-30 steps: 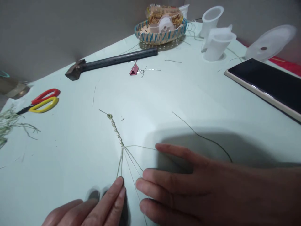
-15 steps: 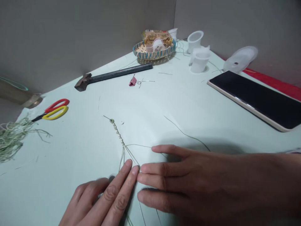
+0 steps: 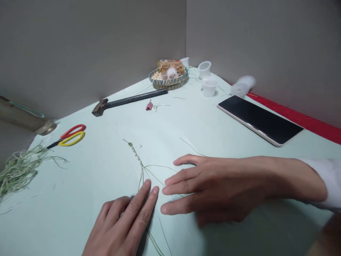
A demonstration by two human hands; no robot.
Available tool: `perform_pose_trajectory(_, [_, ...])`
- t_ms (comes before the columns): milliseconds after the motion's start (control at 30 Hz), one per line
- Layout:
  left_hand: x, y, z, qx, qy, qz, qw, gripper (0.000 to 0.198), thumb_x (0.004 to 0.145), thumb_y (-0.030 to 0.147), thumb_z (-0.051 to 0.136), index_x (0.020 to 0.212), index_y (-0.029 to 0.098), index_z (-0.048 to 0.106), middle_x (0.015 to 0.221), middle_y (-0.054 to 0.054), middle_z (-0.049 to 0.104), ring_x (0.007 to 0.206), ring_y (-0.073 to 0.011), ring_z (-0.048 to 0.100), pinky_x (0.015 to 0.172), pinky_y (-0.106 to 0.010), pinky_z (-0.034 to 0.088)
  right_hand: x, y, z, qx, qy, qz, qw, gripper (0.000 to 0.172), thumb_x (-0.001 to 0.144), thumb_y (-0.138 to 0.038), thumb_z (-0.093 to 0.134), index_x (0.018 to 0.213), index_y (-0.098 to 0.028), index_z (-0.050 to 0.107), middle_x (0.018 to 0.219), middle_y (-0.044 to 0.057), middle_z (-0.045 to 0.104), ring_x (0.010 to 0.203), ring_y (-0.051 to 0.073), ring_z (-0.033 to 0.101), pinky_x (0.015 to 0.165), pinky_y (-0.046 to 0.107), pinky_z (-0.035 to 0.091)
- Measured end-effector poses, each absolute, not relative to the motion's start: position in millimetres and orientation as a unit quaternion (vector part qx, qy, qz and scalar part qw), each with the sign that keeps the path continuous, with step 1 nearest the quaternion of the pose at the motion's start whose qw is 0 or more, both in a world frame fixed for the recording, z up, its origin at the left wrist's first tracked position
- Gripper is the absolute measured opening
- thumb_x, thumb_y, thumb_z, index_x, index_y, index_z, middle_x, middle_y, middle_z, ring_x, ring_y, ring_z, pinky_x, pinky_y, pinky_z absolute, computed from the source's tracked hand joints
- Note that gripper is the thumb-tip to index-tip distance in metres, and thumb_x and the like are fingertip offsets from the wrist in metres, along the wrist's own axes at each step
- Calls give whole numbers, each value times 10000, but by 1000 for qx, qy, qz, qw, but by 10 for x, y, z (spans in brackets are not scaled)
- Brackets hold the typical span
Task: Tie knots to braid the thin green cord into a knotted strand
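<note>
A short knotted cord (image 3: 136, 155) in pale green lies on the light table, and several thin loose strands fan out from its lower end. My left hand (image 3: 124, 218) rests below it, two fingers stretched out over the strands and the others bent. To the right, my right hand (image 3: 207, 188) lies palm down with its fingers spread across other strands. One thin strand (image 3: 160, 166) curves from the knot toward its fingers. Whether any strand is pinched under either hand is hidden.
Scissors (image 3: 71, 137) and a heap of green thread (image 3: 20, 174) lie left. Behind are a hammer (image 3: 135, 98), a pink binder clip (image 3: 149, 105), a small woven basket (image 3: 169, 82) and white plastic cups (image 3: 209, 88). A phone (image 3: 258, 119) lies right, near white discs (image 3: 241, 89).
The view has tilted up and pulled back, so more of my right forearm shows. My right hand's fingers have moved slightly away from my left fingertips.
</note>
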State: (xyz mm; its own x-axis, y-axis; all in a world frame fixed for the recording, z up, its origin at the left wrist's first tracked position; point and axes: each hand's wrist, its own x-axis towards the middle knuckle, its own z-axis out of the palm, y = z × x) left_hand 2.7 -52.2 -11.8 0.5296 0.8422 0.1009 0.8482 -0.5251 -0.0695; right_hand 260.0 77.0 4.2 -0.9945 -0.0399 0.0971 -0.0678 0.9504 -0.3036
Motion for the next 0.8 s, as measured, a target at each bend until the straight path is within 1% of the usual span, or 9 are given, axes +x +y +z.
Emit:
perform_pose_trajectory(67, [34, -520, -114, -872, -486, -29, 48, 502, 948, 263, 359, 1447, 221, 326, 1469, -40, 445, 875, -218, 478, 788, -341, 362, 2618, 769, 36, 24, -988, 146, 47, 455, 956, -283, 415, 1399, -191, 369, 1412, 56, 454, 1287, 147, 387, 1145, 416, 176])
perform_pose_trajectory(167, [45, -522, -107, -870, -491, -32, 35, 493, 958, 282, 341, 1450, 249, 319, 1478, -24, 431, 897, -222, 477, 801, -343, 356, 2666, 744, 13, -1, -983, 176, 54, 449, 952, -263, 410, 1384, -148, 372, 1331, 61, 537, 1268, 135, 417, 1145, 378, 182])
perform_pose_trajectory(300, [46, -525, -98, -866, -497, -34, 31, 500, 952, 225, 335, 1448, 292, 313, 1482, -5, 426, 906, -209, 498, 796, -337, 382, 2801, 592, 3, -30, -976, 205, 64, 409, 958, -240, 392, 1360, -162, 407, 1328, 16, 559, 1334, 155, 347, 1171, 433, 38])
perform_pose_trajectory(400, [43, -521, -89, -864, -501, -46, 25, 521, 919, 256, 387, 1435, 312, 342, 1464, -8, 454, 891, -224, 523, 773, -342, 423, 2899, 449, 25, 9, -975, 204, 84, 381, 969, -261, 375, 1319, -143, 471, 1281, 42, 596, 1292, 176, 403, 1171, 453, 10])
perform_pose_trajectory(500, [47, -516, -73, -865, -498, -49, 22, 526, 898, 294, 424, 1419, 336, 368, 1450, -15, 473, 886, -234, 536, 763, -351, 446, 2895, 435, 69, -12, -969, 200, 143, 354, 940, -250, 435, 1252, -103, 514, 1092, 76, 675, 1108, 165, 537, 1155, 438, 110])
perform_pose_trajectory(567, [56, -516, -57, -869, -492, -44, 29, 507, 918, 285, 408, 1419, 346, 362, 1456, -21, 463, 889, -228, 527, 756, -354, 449, 2807, 520, 104, -98, -967, 181, 149, 296, 925, -189, 442, 1193, -115, 543, 952, 54, 675, 931, 144, 568, 1103, 417, 220])
perform_pose_trajectory(600, [63, -517, -49, -869, -492, -41, 31, 505, 927, 257, 399, 1421, 346, 354, 1461, -23, 456, 891, -223, 519, 757, -353, 447, 2739, 579, 124, -143, -966, 159, 144, 275, 930, -188, 430, 1164, -117, 557, 902, 50, 657, 874, 153, 549, 1054, 418, 278])
perform_pose_trajectory(700, [87, -525, -32, -866, -498, -35, 28, 535, 925, 155, 401, 1424, 341, 346, 1472, -20, 438, 910, -210, 492, 771, -348, 437, 2476, 745, 200, -214, -963, 116, 113, 225, 936, -314, 458, 979, -141, 595, 926, 68, 594, 840, 186, 488, 851, 392, 397])
perform_pose_trajectory(800, [103, -532, -27, -864, -501, -35, 23, 546, 920, 108, 383, 1418, 331, 361, 1475, -22, 431, 924, -207, 479, 771, -347, 436, 2216, 811, 297, -212, -972, 94, 46, 280, 929, -369, 471, 909, -116, 588, 947, 97, 563, 799, 196, 479, 791, 393, 405])
